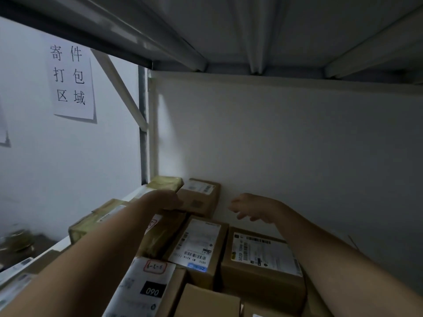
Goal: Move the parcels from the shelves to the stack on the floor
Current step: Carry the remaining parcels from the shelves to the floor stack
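Several brown cardboard parcels with white labels lie packed on a shelf. At the far back stands a small brown parcel against the white back panel. My left hand reaches to that parcel's left side and touches it; its fingers are mostly hidden behind the wrist. A yellow-taped parcel sits just behind the left hand. My right hand hovers to the right of the small parcel, fingers loosely curled, holding nothing. Closer in lie a labelled parcel and a larger labelled parcel.
The shelf above hangs low overhead. A white back panel closes the rear. A metal upright and diagonal brace stand at the left, beside a wall with a paper sign. More parcels fill the front.
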